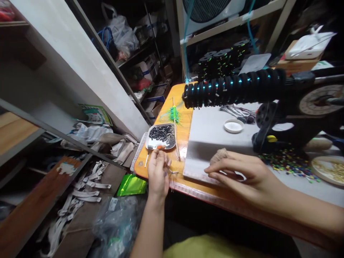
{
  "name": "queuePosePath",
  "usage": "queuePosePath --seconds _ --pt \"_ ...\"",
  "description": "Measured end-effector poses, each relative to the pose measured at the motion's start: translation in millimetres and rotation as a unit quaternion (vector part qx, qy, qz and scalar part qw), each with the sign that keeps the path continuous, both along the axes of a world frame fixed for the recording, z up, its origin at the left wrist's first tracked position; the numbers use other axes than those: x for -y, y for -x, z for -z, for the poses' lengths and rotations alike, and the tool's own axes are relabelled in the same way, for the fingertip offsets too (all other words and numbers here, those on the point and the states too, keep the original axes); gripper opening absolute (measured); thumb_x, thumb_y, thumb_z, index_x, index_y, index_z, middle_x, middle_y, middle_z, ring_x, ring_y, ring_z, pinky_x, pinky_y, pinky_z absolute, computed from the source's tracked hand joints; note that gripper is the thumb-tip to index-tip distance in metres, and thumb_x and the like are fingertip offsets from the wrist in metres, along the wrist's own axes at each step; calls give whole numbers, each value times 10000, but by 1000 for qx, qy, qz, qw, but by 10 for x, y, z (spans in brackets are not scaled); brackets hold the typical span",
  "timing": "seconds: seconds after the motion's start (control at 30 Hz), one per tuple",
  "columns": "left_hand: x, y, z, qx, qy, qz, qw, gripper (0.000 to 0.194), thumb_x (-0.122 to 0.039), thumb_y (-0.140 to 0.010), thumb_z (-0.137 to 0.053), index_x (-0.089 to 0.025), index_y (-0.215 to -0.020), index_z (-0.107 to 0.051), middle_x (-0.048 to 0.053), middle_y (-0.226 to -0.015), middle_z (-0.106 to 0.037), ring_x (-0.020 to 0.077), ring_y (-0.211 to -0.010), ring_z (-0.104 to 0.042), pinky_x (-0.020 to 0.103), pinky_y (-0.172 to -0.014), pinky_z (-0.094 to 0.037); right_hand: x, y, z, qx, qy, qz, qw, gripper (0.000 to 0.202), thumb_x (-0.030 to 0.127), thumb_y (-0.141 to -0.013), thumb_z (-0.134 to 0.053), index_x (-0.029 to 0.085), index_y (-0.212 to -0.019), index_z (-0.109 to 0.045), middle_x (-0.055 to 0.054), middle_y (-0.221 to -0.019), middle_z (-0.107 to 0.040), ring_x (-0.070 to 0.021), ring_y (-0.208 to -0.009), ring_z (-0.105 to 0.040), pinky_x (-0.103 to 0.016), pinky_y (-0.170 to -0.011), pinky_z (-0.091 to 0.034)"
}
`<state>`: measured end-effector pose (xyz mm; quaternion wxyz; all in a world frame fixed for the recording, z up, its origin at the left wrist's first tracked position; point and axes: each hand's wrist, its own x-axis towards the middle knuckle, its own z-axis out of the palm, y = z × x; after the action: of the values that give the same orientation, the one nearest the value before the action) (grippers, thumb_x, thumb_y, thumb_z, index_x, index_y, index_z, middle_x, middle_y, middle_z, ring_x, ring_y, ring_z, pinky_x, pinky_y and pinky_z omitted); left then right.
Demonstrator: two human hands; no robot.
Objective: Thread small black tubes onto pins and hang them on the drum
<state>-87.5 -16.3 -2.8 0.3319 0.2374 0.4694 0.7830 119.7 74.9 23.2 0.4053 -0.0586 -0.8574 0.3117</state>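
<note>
Left hand point(159, 170): forearm comes up steeply from bottom centre, fingers curled in at the near edge of the tray; can't tell whether it's gripping anything. Right hand point(247, 175): forearm enters from lower right, runs roughly level, back of hand up, thumb and index stretched left with tips close together; can't tell if something thin sits between them. 1 tan wrap point(219, 156) at its fingers.

Counts:
- 1 white tray point(148, 136), left end of the orange table point(181, 138), just beyond the left hand. Holds black pieces point(161, 132) plus smaller grey ones, too many to count.
- 1 orange piece point(161, 147) at the tray's near edge, right by the left fingertips; contact unclear.
- 1 green bristly piece point(174, 114) on a thin stick, behind the tray's right corner.
- 1 round white lid point(233, 126) on the white board point(200, 139), beyond the right hand.
- 1 round dish point(317, 172) of gold pieces, far right.
- 1 scatter of coloured beads point(287, 165) between dish and right hand, uncountable.
</note>
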Motion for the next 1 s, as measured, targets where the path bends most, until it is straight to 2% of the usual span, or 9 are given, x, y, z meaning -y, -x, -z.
queuePosePath --seconds 0.13,0.3,0.4,0.5,0.6,0.7,0.83,0.9,1.0 --pt "-105 148 -70 4 -14 4 1000 375 -492 -777 -878 -198 -887 -671 -61 -666 -429 87 -579 -404 180 -544 -407 -49 -5 30 -1 2 7 1000 157 90 -965 -591 184 -979 -717 -54 -803 -710 -129 -675 -646 -216 -559 -506" --pt "-67 216 -183 -20 -11 23 999 477 -559 -697 -915 -201 -926 -699 -50 -738 -514 84 -675 -506 183 -647 -481 -64 -9 76 1 2 1 1000 155 92 -961 -600 186 -982 -721 -54 -819 -710 -124 -683 -650 -213 -582 -520" --pt "-57 272 -151 -45 26 42 998 473 -412 -641 -985 -189 -955 -709 -43 -814 -595 84 -730 -575 206 -732 -528 -65 -6 83 5 4 2 1000 151 102 -969 -596 186 -977 -721 -57 -821 -714 -127 -688 -653 -216 -583 -522" --pt "-91 286 -83 -58 64 67 994 428 -308 -639 -989 -164 -919 -699 -44 -781 -617 98 -725 -622 236 -752 -560 -58 -2 79 10 5 -3 1000 148 125 -980 -590 185 -971 -726 -65 -821 -719 -134 -691 -662 -223 -588 -533" --pt "-209 215 -33 -57 74 94 991 399 -330 -667 -964 -159 -898 -686 -32 -813 -635 128 -769 -673 303 -812 -597 -51 0 80 14 5 -4 1000 150 142 -991 -585 183 -971 -728 -67 -807 -714 -138 -679 -657 -229 -580 -532" --pt "-433 104 0 -58 61 105 991 359 -324 -705 -931 -179 -919 -681 -23 -899 -651 124 -809 -680 319 -856 -597 -52 -3 86 11 3 -4 1000 148 136 -990 -582 183 -969 -721 -65 -813 -708 -133 -683 -651 -225 -580 -527" --pt "-684 58 -26 -70 51 124 988 358 -356 -696 -922 -173 -884 -680 -18 -774 -649 125 -693 -662 331 -805 -597 -57 -8 95 11 0 -4 1000 144 128 -989 -583 183 -967 -715 -57 -798 -695 -129 -674 -636 -224 -575 -514" --pt "-654 126 -103 -82 41 119 989 358 -413 -730 -895 -174 -898 -689 -24 -709 -645 120 -621 -643 347 -796 -600 -59 -11 104 15 2 -4 1000 143 140 -995 -580 182 -964 -713 -56 -780 -689 -134 -661 -628 -232 -564 -507" --pt "-398 309 -267 -113 9 65 991 332 -454 -786 -859 -208 -927 -687 -35 -700 -674 123 -617 -653 340 -826 -595 -63 -12 122 18 7 -9 1000 154 139 -997 -570 182 -968 -715 -67 -797 -699 -142 -673 -639 -241 -573 -518"
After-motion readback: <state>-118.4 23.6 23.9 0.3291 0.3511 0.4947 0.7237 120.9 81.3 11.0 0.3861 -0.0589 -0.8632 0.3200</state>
